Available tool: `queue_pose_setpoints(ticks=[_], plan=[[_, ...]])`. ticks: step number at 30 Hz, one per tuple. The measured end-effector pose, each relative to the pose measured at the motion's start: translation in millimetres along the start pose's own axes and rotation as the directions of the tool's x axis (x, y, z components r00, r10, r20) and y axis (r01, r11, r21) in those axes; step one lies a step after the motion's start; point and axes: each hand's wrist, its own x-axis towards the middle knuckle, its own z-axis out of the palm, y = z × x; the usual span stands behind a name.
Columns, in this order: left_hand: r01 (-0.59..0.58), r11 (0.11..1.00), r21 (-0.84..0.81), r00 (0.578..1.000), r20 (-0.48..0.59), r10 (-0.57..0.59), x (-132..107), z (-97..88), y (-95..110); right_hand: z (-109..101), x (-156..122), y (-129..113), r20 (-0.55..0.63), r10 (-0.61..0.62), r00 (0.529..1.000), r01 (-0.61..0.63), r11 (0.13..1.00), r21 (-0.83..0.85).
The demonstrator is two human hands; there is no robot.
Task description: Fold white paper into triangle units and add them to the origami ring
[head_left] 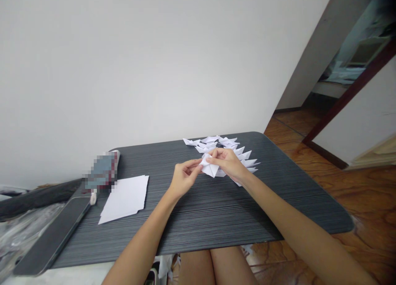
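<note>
A small folded piece of white paper [211, 169] is held up over the table between both hands. My left hand [185, 175] pinches its left corner between thumb and fingers. On the other side, my right hand [228, 161] grips the upper right part, its thumb lying across the front. Behind and beside the hands lie several folded white paper boats [244, 155], set close together in rows; my right hand and forearm hide some of them.
White paper sheets [126, 198] lie in a stack on the left of the dark table [192, 223]. Beyond them rests a pixelated packet [102, 171]. A long dark flat object [58, 239] lies along the left edge. A white wall [173, 70] borders the table's back.
</note>
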Motion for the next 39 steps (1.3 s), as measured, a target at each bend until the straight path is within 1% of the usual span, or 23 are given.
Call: queue_pose_setpoints(ticks=[5,10,12,16,18,20,23,26,30,33,36,37,39], plan=[[0.068,0.995,-0.076,0.997,-0.025,-0.070,-0.2,2.0,-2.1,0.6,0.8,-0.1,-0.024,0.005,1.000,-0.005,0.999,-0.037],[0.104,0.988,-0.117,0.994,-0.034,-0.108,1.3,0.8,-1.1,1.6,0.1,0.3,-0.011,0.004,1.000,-0.004,0.998,-0.061],[0.124,0.984,-0.130,0.992,-0.016,-0.127,2.1,0.6,0.4,2.3,-0.4,1.0,0.007,-0.012,1.000,0.013,0.997,-0.075],[0.168,0.979,-0.119,0.985,0.052,-0.162,3.2,2.0,1.3,3.7,-1.3,2.7,0.036,-0.031,0.999,0.035,0.995,-0.093],[0.175,0.978,-0.116,0.984,0.062,-0.169,3.4,2.1,0.7,3.5,-1.5,1.8,0.047,-0.035,0.998,0.041,0.993,-0.111],[0.174,0.977,-0.121,0.984,0.058,-0.168,3.7,0.9,0.3,2.1,-1.4,-0.3,0.081,-0.042,0.996,0.054,0.987,-0.151],[0.156,0.980,-0.127,0.988,0.026,-0.154,4.2,-2.1,1.1,-0.9,-0.4,-2.7,0.148,-0.093,0.985,0.126,0.966,-0.228],[0.137,0.984,-0.115,0.990,-0.012,-0.139,4.1,-3.4,3.4,-2.5,0.9,-1.1,0.156,-0.166,0.974,0.206,0.932,-0.297],[0.124,0.989,-0.084,0.992,-0.017,-0.126,2.6,-1.1,5.4,-3.5,1.3,2.0,0.169,-0.211,0.963,0.262,0.887,-0.381],[0.112,0.993,-0.043,0.993,-0.026,-0.113,1.4,0.7,4.7,-5.8,1.1,1.9,0.190,-0.218,0.957,0.278,0.872,-0.402],[0.088,0.996,0.000,0.995,-0.048,-0.088,0.7,1.6,2.3,-6.8,1.4,3.2,0.209,-0.203,0.957,0.272,0.879,-0.391],[0.080,0.997,0.007,0.995,-0.053,-0.079,0.7,1.7,1.3,-6.1,1.7,4.5,0.195,-0.197,0.961,0.259,0.888,-0.379],[0.067,0.998,0.012,0.996,-0.056,-0.066,0.8,1.8,-0.8,-3.2,2.1,7.8,0.119,-0.178,0.977,0.208,0.921,-0.329]])
